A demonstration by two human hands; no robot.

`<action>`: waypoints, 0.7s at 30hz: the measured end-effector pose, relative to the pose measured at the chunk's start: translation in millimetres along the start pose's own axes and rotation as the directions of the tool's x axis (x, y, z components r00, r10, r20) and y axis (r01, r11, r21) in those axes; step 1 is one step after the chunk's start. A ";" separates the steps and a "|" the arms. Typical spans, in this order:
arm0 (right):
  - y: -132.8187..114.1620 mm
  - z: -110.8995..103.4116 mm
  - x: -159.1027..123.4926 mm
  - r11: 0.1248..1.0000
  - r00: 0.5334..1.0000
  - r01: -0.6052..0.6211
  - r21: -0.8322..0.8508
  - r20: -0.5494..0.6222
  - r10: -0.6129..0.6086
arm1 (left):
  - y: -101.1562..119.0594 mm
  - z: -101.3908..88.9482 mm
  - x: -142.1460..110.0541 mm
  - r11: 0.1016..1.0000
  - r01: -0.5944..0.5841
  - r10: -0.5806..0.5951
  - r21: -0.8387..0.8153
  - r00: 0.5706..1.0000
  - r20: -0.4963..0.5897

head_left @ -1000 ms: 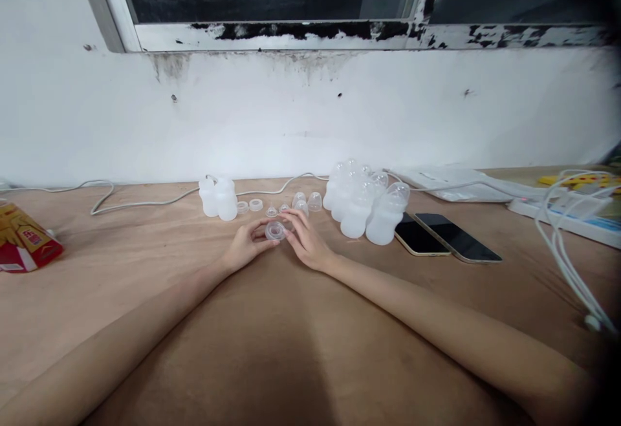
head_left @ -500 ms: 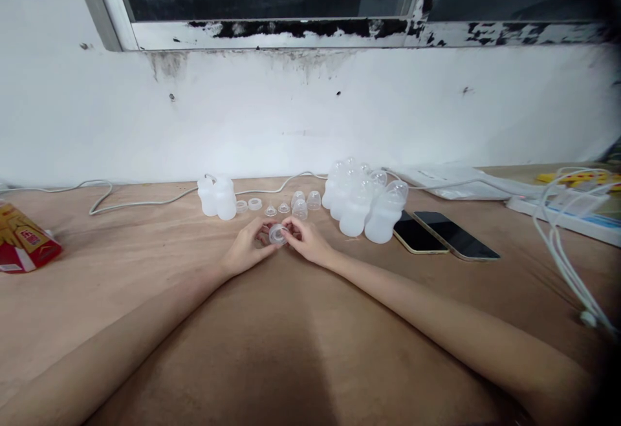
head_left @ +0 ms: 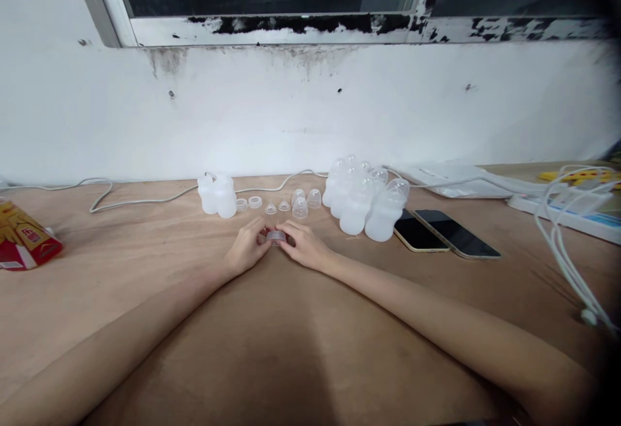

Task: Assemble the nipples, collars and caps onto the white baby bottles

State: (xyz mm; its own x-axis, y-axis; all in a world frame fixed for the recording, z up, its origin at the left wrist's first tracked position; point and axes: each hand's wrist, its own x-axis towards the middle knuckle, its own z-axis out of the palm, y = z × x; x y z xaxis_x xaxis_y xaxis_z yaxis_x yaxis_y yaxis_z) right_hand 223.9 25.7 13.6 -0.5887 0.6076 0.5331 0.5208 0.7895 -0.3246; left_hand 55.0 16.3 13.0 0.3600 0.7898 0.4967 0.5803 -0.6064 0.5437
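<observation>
Both my hands meet at the middle of the wooden table (head_left: pixel 291 348). My left hand (head_left: pixel 248 247) and my right hand (head_left: pixel 305 245) pinch a small clear plastic ring cap (head_left: pixel 276 237) between their fingertips, low over the table. Just behind it lie loose white rings (head_left: pixel 248 203), small clear nipples (head_left: pixel 277 207) and clear dome caps (head_left: pixel 305 202). Two white bottles without tops (head_left: pixel 217 196) stand at the left of these parts. A cluster of several capped white bottles (head_left: pixel 365 201) stands to the right.
Two phones (head_left: pixel 444 233) lie face up right of the bottles. A white cable (head_left: pixel 140 201) runs along the wall. A red and yellow carton (head_left: pixel 24 242) lies at the far left. More white cables (head_left: pixel 563 245), a power strip and papers fill the right side.
The ring cap was tilted up, showing its opening; now it is turned flatter and held lower between both hands. The hands drew slightly closer together.
</observation>
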 end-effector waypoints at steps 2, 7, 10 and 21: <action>-1.3 1.0 -0.3 1.000 1.000 -0.009 -0.019 0.001 0.009 | -0.8 0.5 0.1 1.000 0.007 -0.007 0.014 1.000 0.003; -4.0 1.0 -0.6 1.000 1.000 -0.018 -0.022 -0.019 0.017 | 3.1 -1.1 -0.5 0.998 -0.018 0.019 0.052 1.000 -0.011; -2.8 0.7 0.1 1.000 0.998 -0.007 0.010 -0.061 0.008 | 7.7 -2.7 -0.7 0.999 -0.037 0.038 0.024 0.999 -0.024; -5.7 1.7 -1.1 0.995 0.999 -0.051 -0.080 -0.002 0.051 | 3.1 2.0 -1.6 0.998 -0.060 0.060 0.015 0.998 0.029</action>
State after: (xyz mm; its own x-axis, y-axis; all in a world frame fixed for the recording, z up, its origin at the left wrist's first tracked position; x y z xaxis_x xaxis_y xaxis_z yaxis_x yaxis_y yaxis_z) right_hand 220.5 20.8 13.5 -0.5603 0.6467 0.5176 0.5979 0.7482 -0.2876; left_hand 57.7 13.2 12.6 0.4153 0.7544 0.5083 0.5683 -0.6515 0.5026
